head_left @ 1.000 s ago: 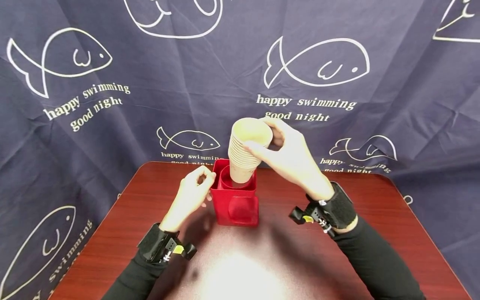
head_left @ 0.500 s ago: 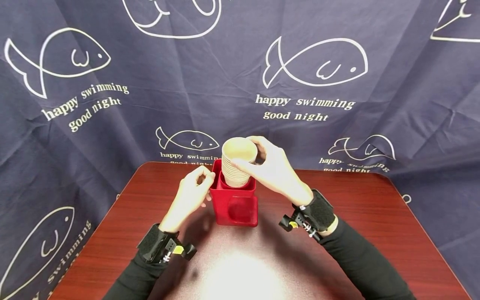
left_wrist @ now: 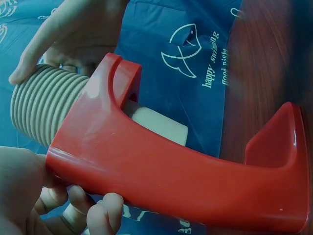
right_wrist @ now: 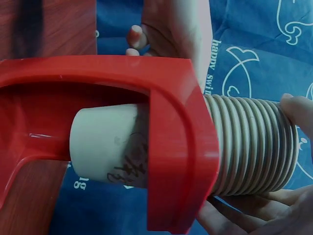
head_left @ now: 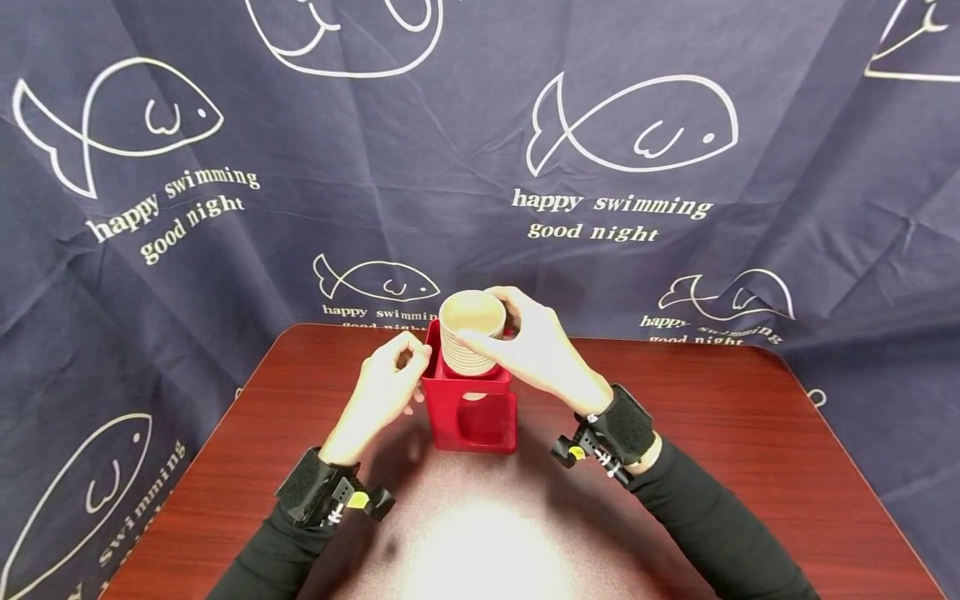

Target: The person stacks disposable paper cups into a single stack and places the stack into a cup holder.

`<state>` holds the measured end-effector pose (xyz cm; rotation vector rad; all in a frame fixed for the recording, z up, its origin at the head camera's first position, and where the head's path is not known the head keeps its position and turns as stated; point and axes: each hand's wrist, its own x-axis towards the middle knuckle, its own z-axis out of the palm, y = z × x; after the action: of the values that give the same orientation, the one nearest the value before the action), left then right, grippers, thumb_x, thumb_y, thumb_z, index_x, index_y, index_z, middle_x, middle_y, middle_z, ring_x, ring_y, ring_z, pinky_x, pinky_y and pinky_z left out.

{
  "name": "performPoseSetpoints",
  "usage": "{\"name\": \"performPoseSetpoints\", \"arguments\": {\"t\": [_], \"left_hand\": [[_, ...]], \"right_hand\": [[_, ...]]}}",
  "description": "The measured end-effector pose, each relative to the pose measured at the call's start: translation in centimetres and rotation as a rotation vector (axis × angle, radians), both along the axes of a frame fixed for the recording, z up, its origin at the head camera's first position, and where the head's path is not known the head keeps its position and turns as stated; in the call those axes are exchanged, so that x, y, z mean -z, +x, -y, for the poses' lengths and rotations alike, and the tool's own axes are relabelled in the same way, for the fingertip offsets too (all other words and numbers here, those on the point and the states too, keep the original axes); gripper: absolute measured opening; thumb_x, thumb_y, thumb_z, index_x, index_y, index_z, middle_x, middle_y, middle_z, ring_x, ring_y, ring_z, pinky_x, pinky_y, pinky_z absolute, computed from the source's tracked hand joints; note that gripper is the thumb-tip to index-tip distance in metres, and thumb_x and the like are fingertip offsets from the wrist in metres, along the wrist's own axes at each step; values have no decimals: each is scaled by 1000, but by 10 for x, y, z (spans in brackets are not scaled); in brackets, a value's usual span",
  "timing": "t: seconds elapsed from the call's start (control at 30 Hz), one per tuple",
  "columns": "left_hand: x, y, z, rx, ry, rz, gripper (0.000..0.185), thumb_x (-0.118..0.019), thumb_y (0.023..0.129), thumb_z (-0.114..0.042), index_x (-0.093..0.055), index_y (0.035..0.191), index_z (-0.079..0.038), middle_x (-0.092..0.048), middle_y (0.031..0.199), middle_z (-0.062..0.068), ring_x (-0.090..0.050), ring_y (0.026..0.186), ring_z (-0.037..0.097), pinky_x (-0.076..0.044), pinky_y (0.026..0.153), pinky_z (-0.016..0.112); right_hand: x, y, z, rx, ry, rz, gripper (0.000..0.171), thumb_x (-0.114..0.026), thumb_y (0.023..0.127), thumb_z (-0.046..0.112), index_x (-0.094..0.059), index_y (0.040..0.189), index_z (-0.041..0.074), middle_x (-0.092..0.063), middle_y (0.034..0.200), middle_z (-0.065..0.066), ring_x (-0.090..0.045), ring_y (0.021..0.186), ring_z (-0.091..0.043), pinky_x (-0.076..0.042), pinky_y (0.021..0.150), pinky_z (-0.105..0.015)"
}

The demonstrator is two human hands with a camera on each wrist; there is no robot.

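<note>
A stack of nested pale paper cups sits in the top ring of a red plastic cup holder that stands upright on the table. My right hand holds the stack near its upper rims, thumb in front and fingers behind. Through the ring pokes the bottom cup, visible in the right wrist view with some brown print. My left hand grips the holder's upper left edge with curled fingers; its fingertips lie against the red side in the left wrist view.
The reddish-brown wooden table has a bright glare in its front middle. Behind it hangs a dark blue curtain with white fish drawings and lettering. Each wrist wears a black strap with a small camera mount.
My right hand has lowered the cup stack and moved it slightly left, from above the holder down into its ring. The left hand and holder have stayed put.
</note>
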<state>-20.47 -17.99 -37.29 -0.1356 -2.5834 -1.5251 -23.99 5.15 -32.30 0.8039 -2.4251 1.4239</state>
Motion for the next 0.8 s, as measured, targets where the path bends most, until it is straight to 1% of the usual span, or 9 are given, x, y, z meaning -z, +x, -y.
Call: {"name": "performPoseSetpoints", "arguments": {"t": [0.07, 0.13, 0.27, 0.37, 0.53, 0.63, 0.7, 0.8], "left_hand": [[0, 0, 0, 1, 1, 4, 15, -63, 103, -25, -60, 98, -12, -63, 69, 12, -66, 61, 35, -56, 46, 35], [0, 0, 0, 2, 0, 5, 15, -62, 103, -25, -60, 98, -11, -62, 69, 12, -66, 60, 34, -56, 46, 35], [0, 0, 0, 2, -3, 9, 16, -62, 103, -26, -60, 98, -11, -63, 70, 12, -64, 58, 28, -56, 46, 35], [0, 0, 0, 1, -5, 12, 16, -62, 103, -26, -60, 99, -11, -63, 71, 12, -64, 58, 25, -56, 47, 35], [0, 0, 0, 0, -7, 13, 16, -63, 103, -26, -60, 100, -11, -63, 72, 12, -64, 58, 25, -56, 47, 34], [-1, 0, 0, 1, -4, 16, 15, -63, 103, -26, -60, 100, -11, -63, 72, 12, -65, 59, 27, -56, 47, 35], [-1, 1, -1, 0, -2, 18, 15, -63, 103, -26, -60, 100, -12, -64, 71, 12, -65, 60, 29, -56, 47, 35], [-1, 0, -1, -1, -2, 18, 15, -63, 103, -26, -60, 99, -12, -64, 71, 12, -66, 61, 32, -56, 47, 35]], "right_hand": [[1, 0, 1, -4, 4, 6, 51, -87, 83, 30, -64, 127, 20, -72, 111, 6, -67, 92, -13, -59, 85, -32], [2, 0, 1, -1, 8, 6, 51, -87, 82, 31, -64, 126, 19, -72, 110, 5, -67, 93, -14, -58, 87, -33], [3, -1, 2, 11, 7, 13, 49, -88, 82, 31, -65, 123, 17, -72, 107, 2, -67, 89, -16, -59, 85, -37], [4, -3, 3, 15, 5, 21, 49, -88, 82, 31, -66, 123, 16, -73, 108, 1, -67, 87, -17, -59, 83, -37], [6, -5, 3, 16, 8, 16, 49, -87, 83, 29, -66, 125, 15, -73, 110, 0, -66, 87, -17, -59, 82, -34], [7, -5, 2, 21, 11, 18, 49, -86, 83, 30, -66, 125, 14, -73, 111, -1, -67, 89, -18, -59, 84, -34], [7, -4, 2, 20, 11, 28, 51, -86, 83, 30, -64, 127, 14, -73, 112, -2, -68, 91, -18, -60, 86, -35], [8, -3, 2, 16, 31, 46, 62, -87, 82, 31, -58, 135, 13, -72, 113, -4, -70, 88, -17, -61, 85, -36]]}}
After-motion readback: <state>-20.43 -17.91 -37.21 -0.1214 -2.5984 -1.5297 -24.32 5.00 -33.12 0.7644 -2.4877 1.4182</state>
